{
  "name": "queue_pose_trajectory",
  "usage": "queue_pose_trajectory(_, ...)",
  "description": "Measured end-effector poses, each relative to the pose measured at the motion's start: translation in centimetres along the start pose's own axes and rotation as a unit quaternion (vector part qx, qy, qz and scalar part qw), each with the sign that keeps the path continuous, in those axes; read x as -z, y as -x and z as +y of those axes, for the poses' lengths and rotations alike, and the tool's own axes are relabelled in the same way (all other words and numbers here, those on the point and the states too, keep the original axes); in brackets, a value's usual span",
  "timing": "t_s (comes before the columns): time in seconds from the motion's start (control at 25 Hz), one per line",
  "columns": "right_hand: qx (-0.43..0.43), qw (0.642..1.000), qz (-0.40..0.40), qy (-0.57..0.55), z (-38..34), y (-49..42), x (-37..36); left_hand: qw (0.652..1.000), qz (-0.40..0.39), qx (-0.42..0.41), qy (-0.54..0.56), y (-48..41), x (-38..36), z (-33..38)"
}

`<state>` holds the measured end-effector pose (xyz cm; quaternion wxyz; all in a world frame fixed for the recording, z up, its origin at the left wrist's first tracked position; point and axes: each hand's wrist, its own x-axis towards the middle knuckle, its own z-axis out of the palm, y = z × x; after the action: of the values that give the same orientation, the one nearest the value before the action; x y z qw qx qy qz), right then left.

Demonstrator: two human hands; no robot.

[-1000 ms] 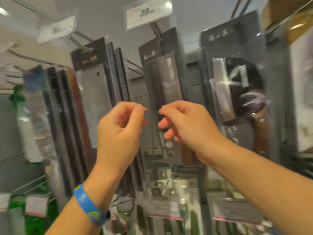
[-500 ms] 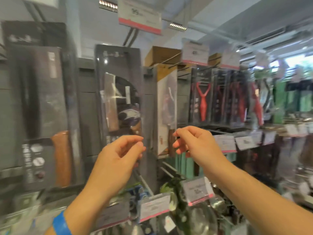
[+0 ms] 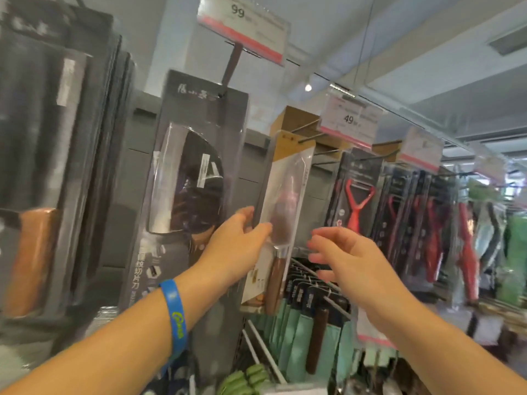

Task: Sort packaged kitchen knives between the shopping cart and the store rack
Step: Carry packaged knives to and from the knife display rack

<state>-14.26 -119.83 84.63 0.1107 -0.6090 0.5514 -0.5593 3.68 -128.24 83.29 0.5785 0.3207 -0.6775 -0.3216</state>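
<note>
Two hands are raised in front of the store rack (image 3: 134,166). The left hand (image 3: 239,246), with a blue wristband (image 3: 174,317) on its wrist, pinches the left edge of the tan knife package (image 3: 288,178): the thumb lies on the clear front and the other fingers (image 3: 246,212) curl round the edge. That package hangs upright on a wire hook (image 3: 309,127) in the middle of the rack, and its brown-handled knife (image 3: 275,277) points handle down.

The right hand (image 3: 353,266) holds nothing. Its fingers (image 3: 325,233) are spread and loosely bent, just beside the package's right edge but apart from it.

To the left of the tan package hangs a dark grey cleaver package (image 3: 199,115), under a price tag (image 3: 245,27) reading 99. Further left are more dark knife packages (image 3: 51,138) (one shows an orange-brown handle, the rest blurred). A second price tag (image 3: 348,121), marked 49, sits above and to the right of the tan package. Beyond it are red peelers (image 3: 358,206) in dark cards, and below the hands is a row of teal-backed packages (image 3: 299,329).
</note>
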Motion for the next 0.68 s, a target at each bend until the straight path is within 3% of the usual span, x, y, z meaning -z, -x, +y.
queue_pose_trajectory(0.2,0.009,0.998,0.000,0.058,-0.1,-4.9,-2.4,0.998,0.031,-0.005,-0.050,-2.8,-2.6,-0.4)
queue_pose_trajectory(0.4,-0.033,0.995,0.018,0.094,-1.5,-9.3,-3.5,0.998,0.046,-0.046,-0.021,-6.3,-4.0,0.6)
queue_pose_trajectory(0.68,-0.070,0.997,0.038,0.020,-1.2,-9.6,-5.0,0.999,-0.008,-0.014,0.035,-6.5,-3.7,0.3)
